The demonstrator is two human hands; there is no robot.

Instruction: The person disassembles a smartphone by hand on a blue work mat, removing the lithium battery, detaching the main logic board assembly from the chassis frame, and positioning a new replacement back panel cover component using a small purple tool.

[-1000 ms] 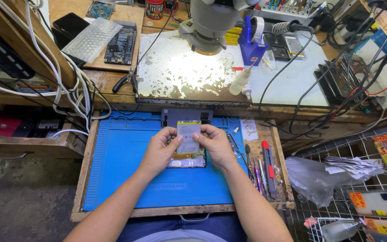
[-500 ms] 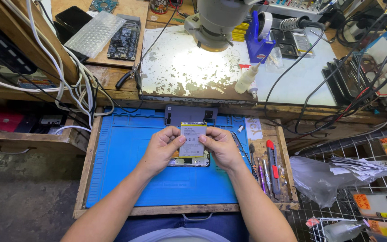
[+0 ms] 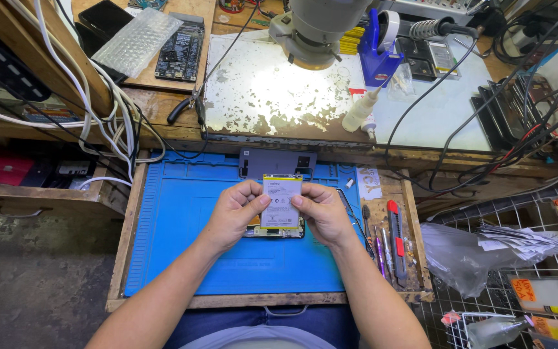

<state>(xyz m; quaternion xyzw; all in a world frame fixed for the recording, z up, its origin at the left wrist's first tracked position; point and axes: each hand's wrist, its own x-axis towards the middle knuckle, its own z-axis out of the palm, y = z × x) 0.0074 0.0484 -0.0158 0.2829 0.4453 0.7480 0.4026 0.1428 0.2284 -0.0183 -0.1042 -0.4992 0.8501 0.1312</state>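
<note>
Since the earlier frame, both hands barely shifted: left hand [image 3: 232,213] and right hand [image 3: 321,212] pinch a flat phone battery [image 3: 281,200] over the opened phone [image 3: 278,227] on the blue mat [image 3: 182,252]; beyond the battery, a grey back cover [image 3: 276,163]

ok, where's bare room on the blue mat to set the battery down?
Bare mat left of the left hand, and the strip near the front edge. Crowded: the phone under the battery, the grey cover behind, the tools right of the right hand.
</note>
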